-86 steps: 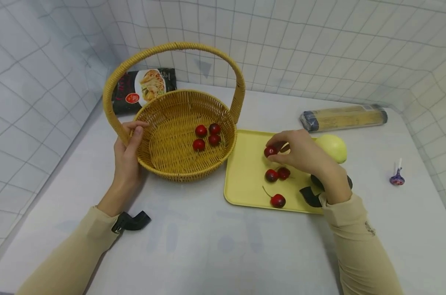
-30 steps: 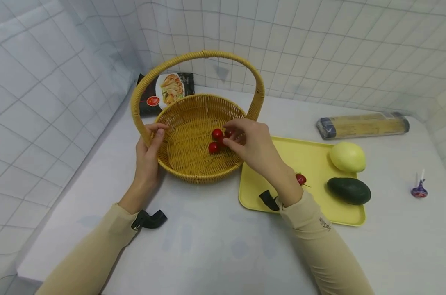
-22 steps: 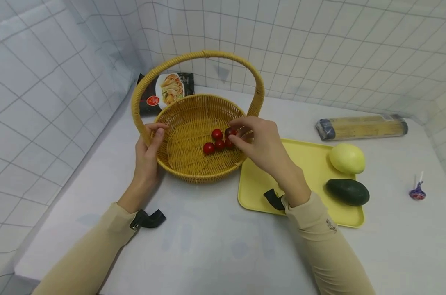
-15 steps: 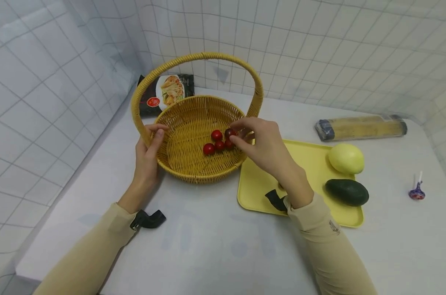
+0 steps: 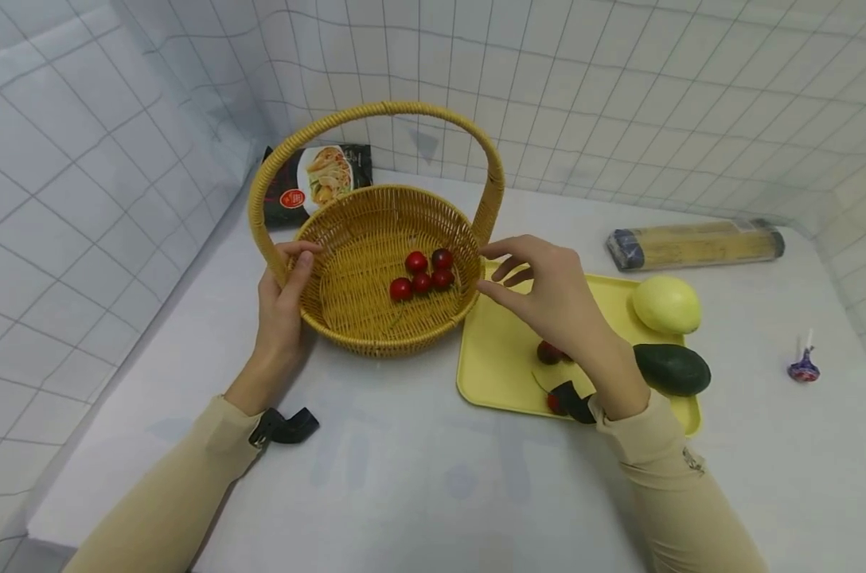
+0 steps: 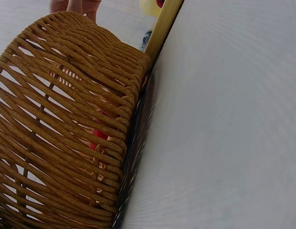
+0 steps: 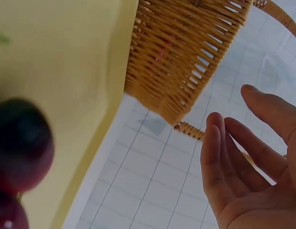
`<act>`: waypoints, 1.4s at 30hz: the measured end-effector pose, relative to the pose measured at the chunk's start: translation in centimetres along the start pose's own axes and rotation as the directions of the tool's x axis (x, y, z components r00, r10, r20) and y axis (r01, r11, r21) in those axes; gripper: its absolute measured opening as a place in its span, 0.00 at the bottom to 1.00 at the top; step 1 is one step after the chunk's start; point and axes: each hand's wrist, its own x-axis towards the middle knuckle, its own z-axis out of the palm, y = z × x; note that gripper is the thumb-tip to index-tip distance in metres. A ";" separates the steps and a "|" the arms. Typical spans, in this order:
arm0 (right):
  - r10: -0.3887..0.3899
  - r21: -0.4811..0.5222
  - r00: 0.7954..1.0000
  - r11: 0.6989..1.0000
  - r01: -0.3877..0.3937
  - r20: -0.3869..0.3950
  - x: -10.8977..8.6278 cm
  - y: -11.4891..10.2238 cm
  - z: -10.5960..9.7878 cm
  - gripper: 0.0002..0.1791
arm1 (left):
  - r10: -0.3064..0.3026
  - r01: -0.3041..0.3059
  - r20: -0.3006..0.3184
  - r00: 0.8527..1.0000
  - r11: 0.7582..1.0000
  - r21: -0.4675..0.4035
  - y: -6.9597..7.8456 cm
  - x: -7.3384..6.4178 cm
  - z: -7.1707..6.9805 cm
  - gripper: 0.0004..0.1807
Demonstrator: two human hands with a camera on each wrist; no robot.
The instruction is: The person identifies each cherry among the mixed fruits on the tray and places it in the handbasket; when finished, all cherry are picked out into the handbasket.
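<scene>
Well, the right arm [image 5: 622, 382] is blocking part of the tray [image 5: 497, 366], so the tray cherries [image 5: 548, 352] only peep out, their number hard to tell, and the avocado's [image 5: 672, 369] near end is covered. Over in the basket [image 5: 390, 348], five cherries [image 5: 422, 283] sit bunched right of centre; the left hand [image 5: 277, 310] holds the opposite side. Right hand [image 5: 548, 286] carrying nothing, thumb and fingers apart, just beside the basket! Yellow fruit [image 5: 666, 305] on the tray, wrapped bundle [image 5: 698, 243] behind, lollipop [image 5: 804, 368] off right, black packet [image 5: 325, 179] partly hidden behind the basket.
</scene>
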 end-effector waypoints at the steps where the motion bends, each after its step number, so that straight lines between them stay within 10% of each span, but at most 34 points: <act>1: 0.009 -0.006 1.000 1.000 -0.009 -0.001 -0.3 0.1 -0.3 0.21 | 0.001 -0.001 0.000 1.000 1.000 -0.001 0.0 0.0 0.0 0.17; 13: 0.068 -0.070 0.984 0.996 -0.057 0.167 -2.2 2.4 -3.3 0.18 | 0.030 -0.030 -0.014 0.999 1.000 -0.004 0.1 0.0 -0.1 0.16; 21: 0.249 -0.119 0.892 0.968 -0.220 0.377 -4.0 4.8 -4.1 0.25 | 0.022 -0.022 -0.001 1.000 1.000 0.005 0.0 0.1 -0.1 0.15; 27: 0.244 -0.085 0.848 0.969 -0.232 0.470 -4.5 6.2 -4.1 0.25 | 0.035 -0.035 -0.005 0.999 0.999 -0.005 -0.1 0.1 0.1 0.15; 42: 0.255 -0.106 0.836 0.967 -0.234 0.486 -4.5 6.6 -4.3 0.18 | 0.030 -0.030 -0.004 1.000 0.999 -0.034 0.0 0.0 0.1 0.14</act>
